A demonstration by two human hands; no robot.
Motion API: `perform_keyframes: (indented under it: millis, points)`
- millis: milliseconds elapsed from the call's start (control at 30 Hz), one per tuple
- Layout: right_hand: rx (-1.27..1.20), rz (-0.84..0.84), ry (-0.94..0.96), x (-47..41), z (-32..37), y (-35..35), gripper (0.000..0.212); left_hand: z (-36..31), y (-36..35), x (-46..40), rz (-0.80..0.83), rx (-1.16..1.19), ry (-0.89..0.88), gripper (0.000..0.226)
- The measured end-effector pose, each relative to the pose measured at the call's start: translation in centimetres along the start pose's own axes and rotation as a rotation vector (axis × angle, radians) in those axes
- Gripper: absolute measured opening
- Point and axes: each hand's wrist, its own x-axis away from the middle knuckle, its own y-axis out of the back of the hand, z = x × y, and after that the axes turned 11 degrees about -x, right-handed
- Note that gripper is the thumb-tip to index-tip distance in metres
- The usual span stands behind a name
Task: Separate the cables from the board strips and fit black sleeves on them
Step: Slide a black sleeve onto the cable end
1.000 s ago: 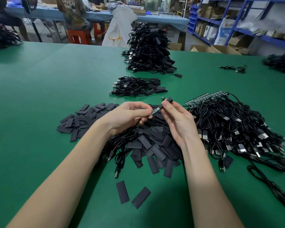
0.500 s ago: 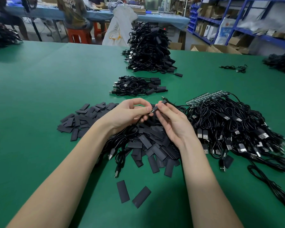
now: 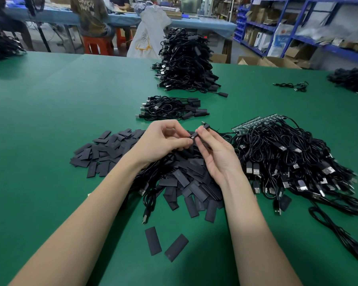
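My left hand (image 3: pixel 163 141) and my right hand (image 3: pixel 214 152) meet above a heap of flat black sleeves (image 3: pixel 186 178) on the green table (image 3: pixel 50 120). Between them is a small board end of a cable with a black sleeve (image 3: pixel 195 135) on it; my left thumb and fingers pinch one end, my right fingertips pinch the other near a small plug (image 3: pixel 206 126). To the right lies a tangle of black USB cables (image 3: pixel 293 162) joined to green board strips (image 3: pixel 256 122).
A small row of sleeved cables (image 3: pixel 172 108) lies just beyond my hands, with a tall stack of cables (image 3: pixel 186 62) behind it. Two loose sleeves (image 3: pixel 165 243) lie near the front edge. More cable piles sit at far right (image 3: pixel 353 79) and far left (image 3: pixel 2 46). People sit at a blue table behind.
My hands have drawn closer together, and the sleeve has slid along the board end between them. The piles have not moved.
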Motion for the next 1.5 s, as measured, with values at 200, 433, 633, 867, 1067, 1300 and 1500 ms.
perform_keyframes:
  millis: [200,433,633,867,1067,1300,1500]
  points:
    - [0.026,0.016,0.011,-0.08,-0.25,-0.11,0.008,0.21,0.26,-0.01,-0.007,-0.006,-0.017,0.011]
    - [0.057,0.028,0.024,0.01,-0.1,-0.09,0.006,0.11,0.34,0.1,0.004,-0.011,-0.032,0.013]
    - [0.094,0.029,0.008,0.09,0.02,-0.03,0.007,-0.3,0.32,0.12,0.002,-0.041,-0.038,0.011]
    - [0.138,0.073,0.009,0.23,0.24,0.04,0.015,-0.23,0.15,0.18,-0.017,-0.043,-0.067,0.011]
    - [0.187,0.055,0.113,0.2,-0.02,-0.11,0.015,-0.2,-0.39,0.13,-0.016,0.035,-0.056,0.013]
    - [0.199,0.083,0.217,0.48,-0.4,-0.53,0.024,-0.25,-0.53,0.03,-0.014,0.09,-0.055,0.024]
    - [0.247,0.091,0.244,0.78,-0.32,-0.85,0.022,-0.3,-0.36,-0.04,-0.001,0.093,-0.068,0.022]
